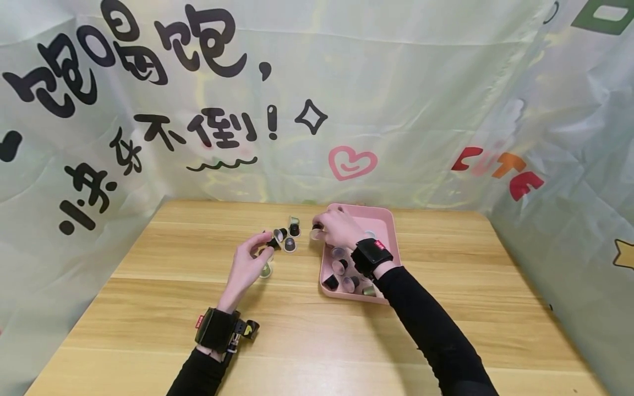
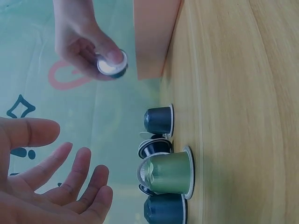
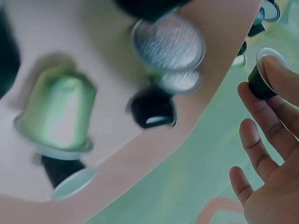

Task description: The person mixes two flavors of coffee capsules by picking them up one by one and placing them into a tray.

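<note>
By the left edge of the pink tray (image 1: 381,221), my right hand (image 1: 342,226) pinches a dark capsule (image 3: 260,83) between thumb and fingers; it's likely light, stiff, slippery, best gripped by its sides. My left hand (image 1: 249,261) is empty, fingers spread, near loose capsules (image 1: 290,243).

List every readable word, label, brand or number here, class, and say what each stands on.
"饱喝饱,": black, on the cloth backdrop.
"快乐不倒!": black, below it.
"CUTE": coloured, backdrop's right side.
Red tags on the wristbands: too small to read.
Capsules: none readable.
</note>
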The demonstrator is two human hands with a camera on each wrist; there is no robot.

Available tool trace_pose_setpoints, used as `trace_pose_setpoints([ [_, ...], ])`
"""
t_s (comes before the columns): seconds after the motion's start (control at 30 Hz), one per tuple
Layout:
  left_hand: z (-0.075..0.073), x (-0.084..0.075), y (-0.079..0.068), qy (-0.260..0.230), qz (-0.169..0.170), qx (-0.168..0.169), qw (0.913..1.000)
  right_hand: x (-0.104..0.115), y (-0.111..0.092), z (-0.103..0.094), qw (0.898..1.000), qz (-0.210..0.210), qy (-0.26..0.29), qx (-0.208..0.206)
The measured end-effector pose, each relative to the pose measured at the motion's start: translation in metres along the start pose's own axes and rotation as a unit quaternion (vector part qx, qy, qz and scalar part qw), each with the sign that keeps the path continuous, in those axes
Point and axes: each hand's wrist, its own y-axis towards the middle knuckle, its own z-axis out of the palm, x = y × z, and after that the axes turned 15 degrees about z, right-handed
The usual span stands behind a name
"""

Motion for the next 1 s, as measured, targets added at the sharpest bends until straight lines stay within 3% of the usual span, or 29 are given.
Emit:
trace_pose_setpoints([
  [0.3,0.0,0.0,0.001,0.001,-0.01,0.003,1.0,-0.032,-0.008,-0.009,0.998,0.024,0.042,-0.034],
  [0.53,-0.001,0.0,0.0,0.011,-0.021,0.011,0.9997,-0.053,-0.011,-0.015,0.995,0.081,0.042,-0.027],
  [0.77,0.0,0.001,0.0,0.009,-0.013,0.012,0.9998,-0.071,-0.013,-0.01,0.992,0.115,0.035,-0.046],
  [1.0,0.0,0.001,0.0,-0.001,-0.007,0.01,0.9999,-0.079,-0.016,-0.005,0.987,0.153,0.033,-0.031],
])
